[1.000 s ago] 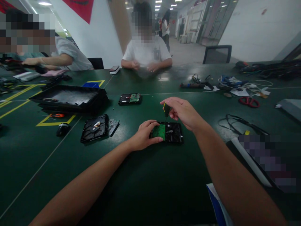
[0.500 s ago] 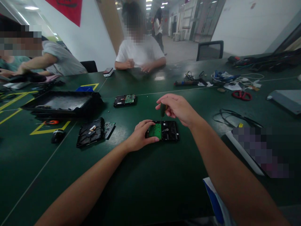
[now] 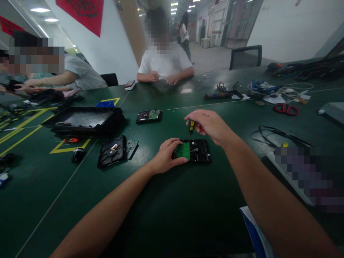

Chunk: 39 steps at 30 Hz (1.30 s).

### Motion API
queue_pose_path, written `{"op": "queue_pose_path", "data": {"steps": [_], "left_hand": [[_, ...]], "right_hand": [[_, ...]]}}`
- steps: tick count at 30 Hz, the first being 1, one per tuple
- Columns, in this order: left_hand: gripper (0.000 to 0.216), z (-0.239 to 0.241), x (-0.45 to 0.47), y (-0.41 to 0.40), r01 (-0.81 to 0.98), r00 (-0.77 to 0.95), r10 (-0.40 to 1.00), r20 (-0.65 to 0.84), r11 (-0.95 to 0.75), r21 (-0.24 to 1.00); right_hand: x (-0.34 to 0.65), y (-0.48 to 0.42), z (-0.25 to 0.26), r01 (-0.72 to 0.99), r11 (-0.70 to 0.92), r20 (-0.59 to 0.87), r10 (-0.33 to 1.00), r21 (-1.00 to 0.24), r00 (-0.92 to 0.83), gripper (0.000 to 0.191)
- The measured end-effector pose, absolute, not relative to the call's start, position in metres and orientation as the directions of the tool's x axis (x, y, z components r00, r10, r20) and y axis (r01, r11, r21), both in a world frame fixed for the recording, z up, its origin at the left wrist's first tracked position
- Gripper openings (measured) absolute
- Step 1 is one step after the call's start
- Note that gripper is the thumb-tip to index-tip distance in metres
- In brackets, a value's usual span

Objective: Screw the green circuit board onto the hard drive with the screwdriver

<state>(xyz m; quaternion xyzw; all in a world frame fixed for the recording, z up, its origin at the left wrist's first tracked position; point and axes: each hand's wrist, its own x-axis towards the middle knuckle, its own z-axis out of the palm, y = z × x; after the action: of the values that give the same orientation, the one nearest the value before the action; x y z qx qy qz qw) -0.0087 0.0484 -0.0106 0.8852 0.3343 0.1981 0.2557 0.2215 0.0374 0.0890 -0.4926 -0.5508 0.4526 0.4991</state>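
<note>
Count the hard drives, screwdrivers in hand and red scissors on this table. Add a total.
Hard drives: 3 (front drive under the left hand, left drive, far drive)
Screwdrivers in hand: 1 (screwdriver in the right hand)
Red scissors: 1
Total: 5

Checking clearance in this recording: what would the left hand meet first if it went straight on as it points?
Probably the screwdriver in the right hand: it stands just beyond the fingertips of the left hand, at the hard drive. Depth is unclear; they might slip past.
</note>
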Motion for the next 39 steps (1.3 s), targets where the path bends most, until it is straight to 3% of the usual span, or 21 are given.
{"op": "queue_pose_path", "data": {"steps": [10,15,21,35,39], "left_hand": [[0.067,-0.0104,-0.0083,0.0484,0.487,0.699,0.688,0.193,-0.656,0.577],[0.066,-0.0098,-0.0085,0.0482,0.490,0.697,0.691,0.193,-0.655,0.575],[0.066,-0.0083,-0.0084,0.0476,0.495,0.695,0.695,0.184,-0.648,0.578],[0.066,-0.0095,-0.0084,0.0478,0.491,0.696,0.693,0.188,-0.650,0.580],[0.067,-0.0104,-0.0087,0.0481,0.492,0.697,0.691,0.192,-0.655,0.574]], "right_hand": [[0.2152,0.0362,0.0882,-0.043,0.036,0.040,0.996,-0.998,-0.086,0.017],[0.2158,0.0377,0.0869,-0.045,0.044,0.048,0.994,-0.998,-0.100,0.024],[0.2199,0.0384,0.0867,0.051,0.093,0.092,0.996,-0.994,-0.013,0.019],[0.2177,0.0405,0.0859,-0.010,0.056,0.056,0.998,-0.998,-0.034,0.025],[0.2187,0.0392,0.0876,0.043,0.057,0.057,0.998,-0.997,0.007,0.022]]}}
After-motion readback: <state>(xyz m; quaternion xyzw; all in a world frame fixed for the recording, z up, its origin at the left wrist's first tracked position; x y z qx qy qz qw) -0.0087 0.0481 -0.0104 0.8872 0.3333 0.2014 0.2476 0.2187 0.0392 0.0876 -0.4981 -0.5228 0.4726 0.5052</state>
